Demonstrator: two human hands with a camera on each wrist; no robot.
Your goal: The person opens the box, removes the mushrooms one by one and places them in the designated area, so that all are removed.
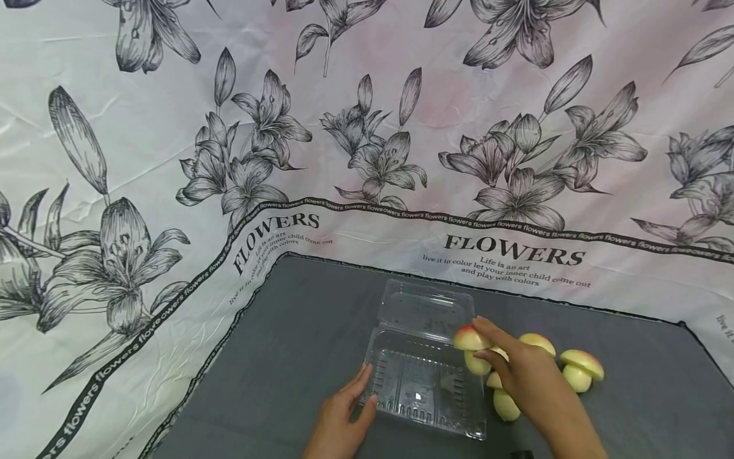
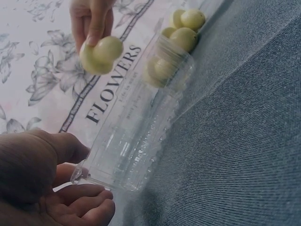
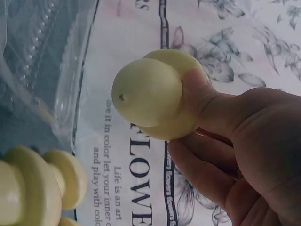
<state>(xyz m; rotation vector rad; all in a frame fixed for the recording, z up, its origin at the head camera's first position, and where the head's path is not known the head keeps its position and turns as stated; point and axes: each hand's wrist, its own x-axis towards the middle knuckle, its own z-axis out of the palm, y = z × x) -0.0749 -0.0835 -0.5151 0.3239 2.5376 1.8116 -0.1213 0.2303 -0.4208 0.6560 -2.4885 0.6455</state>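
Note:
My right hand [image 1: 533,376] pinches a toy mushroom [image 1: 477,362] by its red-tinged cap, holding it raised over the right edge of a clear plastic container [image 1: 415,408]. In the right wrist view the mushroom's pale yellow stem [image 3: 146,94] faces the camera, with the thumb against its cap. At the container's left side, my left hand [image 1: 344,411] holds the rim between thumb and fingers, as the left wrist view shows. The container lies with its hinged lid [image 1: 427,306] folded back. No mushroom is visible inside its base.
Several more yellow mushrooms stand or lie right of the container, including one at the front [image 1: 506,406] and one farther right [image 1: 582,370]. The right hand partly hides the group. A dark grey cloth [image 1: 275,357] covers the table; a flower-printed curtain [image 1: 378,242] hangs behind.

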